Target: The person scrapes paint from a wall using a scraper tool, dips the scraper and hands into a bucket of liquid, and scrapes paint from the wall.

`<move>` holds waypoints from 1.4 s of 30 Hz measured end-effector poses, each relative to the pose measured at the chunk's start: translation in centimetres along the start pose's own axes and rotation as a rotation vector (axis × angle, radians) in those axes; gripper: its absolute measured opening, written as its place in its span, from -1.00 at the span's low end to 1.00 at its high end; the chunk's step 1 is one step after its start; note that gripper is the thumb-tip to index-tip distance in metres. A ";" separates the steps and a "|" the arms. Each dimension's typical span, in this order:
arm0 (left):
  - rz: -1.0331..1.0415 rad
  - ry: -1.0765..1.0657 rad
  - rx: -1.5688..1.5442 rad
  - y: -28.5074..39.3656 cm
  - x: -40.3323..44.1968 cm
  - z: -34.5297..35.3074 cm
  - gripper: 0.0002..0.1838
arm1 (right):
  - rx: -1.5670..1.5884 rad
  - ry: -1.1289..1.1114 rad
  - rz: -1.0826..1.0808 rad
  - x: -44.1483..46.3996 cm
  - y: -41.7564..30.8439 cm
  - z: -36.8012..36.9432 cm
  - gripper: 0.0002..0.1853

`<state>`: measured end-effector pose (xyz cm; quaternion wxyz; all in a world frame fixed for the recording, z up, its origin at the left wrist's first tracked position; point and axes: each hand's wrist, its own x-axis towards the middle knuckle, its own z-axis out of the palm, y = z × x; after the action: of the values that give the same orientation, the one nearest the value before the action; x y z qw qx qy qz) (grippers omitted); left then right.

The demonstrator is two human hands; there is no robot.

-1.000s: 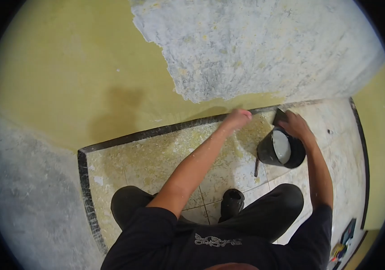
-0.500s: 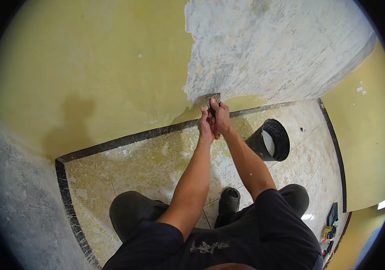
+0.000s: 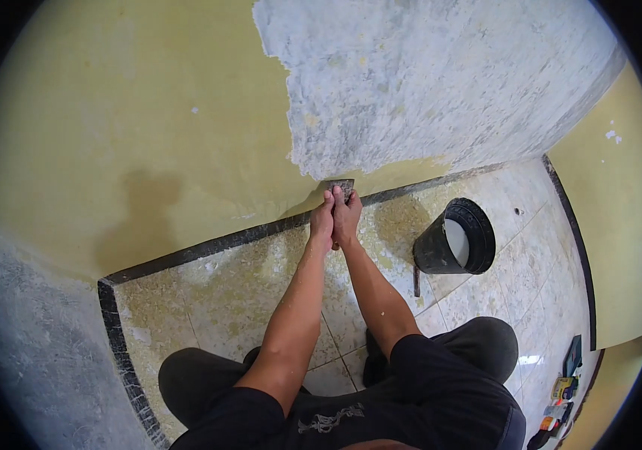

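Observation:
Both hands are together low on the yellow wall [image 3: 186, 142], at the ragged lower edge of its scraped whitish patch [image 3: 411, 82]. They hold a scraper [image 3: 342, 183] whose flat, dirty blade lies against the paint. My right hand [image 3: 347, 217] is closed round its handle, with fingertips up near the blade. Alongside, my left hand [image 3: 322, 223] presses against the same handle, its thumb pointing toward the blade. The palms hide most of the handle; only its butt end shows beneath them.
A black bucket [image 3: 430, 249] holding whitish liquid stands on the tiles to the right, a thin brown stick-like piece [image 3: 416, 282] beside it. Paint flakes litter the floor [image 3: 261, 270]. Dark skirting [image 3: 208, 251] lines the wall. Several small items [image 3: 563, 388] lie at far right.
My left hand has closed in against the scraper handle beside my right hand. Both hands and the blade sit slightly lower and further left in view. The view itself has shifted.

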<state>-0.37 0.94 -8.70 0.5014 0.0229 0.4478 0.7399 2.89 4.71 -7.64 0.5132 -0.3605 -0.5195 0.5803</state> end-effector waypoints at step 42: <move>0.025 0.102 0.096 1.4 0.2 2.7 -0.39 | 0.005 0.056 -0.019 1.0 -0.9 0.9 -0.84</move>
<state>-0.19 2.66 -6.22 0.4670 0.0150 0.5073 0.7241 1.96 5.44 -6.46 0.5340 -0.3705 -0.5069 0.5662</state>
